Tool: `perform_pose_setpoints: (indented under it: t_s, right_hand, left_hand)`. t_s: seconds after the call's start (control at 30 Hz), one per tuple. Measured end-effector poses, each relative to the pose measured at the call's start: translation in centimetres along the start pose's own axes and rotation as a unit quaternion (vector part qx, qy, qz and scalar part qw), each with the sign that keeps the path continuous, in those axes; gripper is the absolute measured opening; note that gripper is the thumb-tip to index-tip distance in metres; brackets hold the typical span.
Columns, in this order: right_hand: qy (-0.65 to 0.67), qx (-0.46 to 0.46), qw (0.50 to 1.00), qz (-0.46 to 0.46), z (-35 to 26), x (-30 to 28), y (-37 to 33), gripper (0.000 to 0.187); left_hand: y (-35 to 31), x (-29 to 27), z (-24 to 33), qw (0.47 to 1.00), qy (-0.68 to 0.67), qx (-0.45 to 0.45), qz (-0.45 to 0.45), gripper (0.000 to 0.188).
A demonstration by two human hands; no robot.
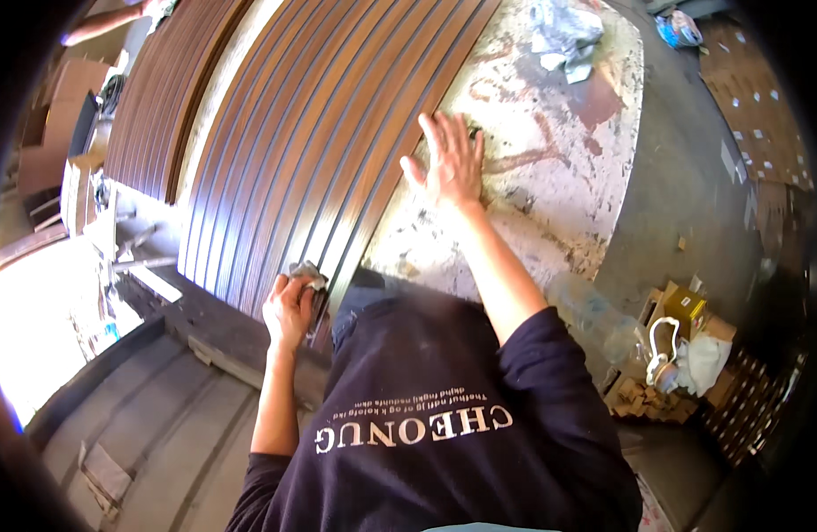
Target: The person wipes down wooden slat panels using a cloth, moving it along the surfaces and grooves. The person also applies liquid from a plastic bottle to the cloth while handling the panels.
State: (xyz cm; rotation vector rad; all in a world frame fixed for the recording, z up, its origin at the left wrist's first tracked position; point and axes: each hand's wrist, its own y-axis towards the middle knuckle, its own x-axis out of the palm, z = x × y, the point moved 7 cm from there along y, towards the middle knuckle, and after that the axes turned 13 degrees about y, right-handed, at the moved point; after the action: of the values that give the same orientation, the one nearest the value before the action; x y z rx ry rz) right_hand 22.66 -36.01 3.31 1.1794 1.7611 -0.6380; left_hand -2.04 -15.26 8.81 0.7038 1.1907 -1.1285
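A long brown slatted panel [337, 115] with dark grooves lies before me on a pale, paint-stained board [594, 195]. At the panel's near end, my left hand [289, 310] is closed round a crumpled grey rag [309, 273] that rests against the slats. My right hand [451, 168] lies with fingers spread at the panel's right edge, over the stained board. Its thumb and fingertips are beside the outermost slat, and no thing shows in its grasp. The underside of both hands is hidden.
To the left lies another brown slatted panel [164, 106]. A person's arm [107, 25] reaches in at the upper left. A grey cloth [568, 37] sits at the board's far end. Right of me are a clear plastic bottle [594, 315], a yellow box [685, 308] and stacked cardboard [754, 97].
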Motion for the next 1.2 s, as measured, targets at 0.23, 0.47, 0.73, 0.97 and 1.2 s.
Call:
perform_pose_setpoints:
  t_s: [0.23, 0.47, 0.73, 0.97, 1.2]
  right_hand:
    - [-0.021, 0.038, 0.995, -0.088, 0.2, 0.4, 0.2, 0.074]
    - [0.036, 0.039, 0.995, -0.084, 0.3, -0.6, 0.1, 0.073]
    - [0.063, 0.048, 0.989, -0.124, 0.2, -1.4, 0.7, 0.074]
    - [0.075, 0.077, 0.973, -0.205, 0.6, -0.4, 0.5, 0.075]
    - [0.074, 0.091, 0.965, -0.233, 0.6, 0.3, 0.0, 0.075]
  left_hand:
    - [8.2, 0.5, 4.7, 0.996, -0.015, 0.084, 0.013, 0.011]
    - [21.3, 1.1, 12.9, 0.982, -0.013, 0.183, 0.042, 0.011]
    - [36.9, 2.1, 22.2, 0.967, 0.032, 0.232, 0.097, 0.016]
    - [47.1, 3.2, 28.3, 0.971, 0.058, 0.205, 0.107, 0.023]
    - [52.2, 3.9, 31.8, 0.987, 0.102, 0.112, 0.043, 0.027]
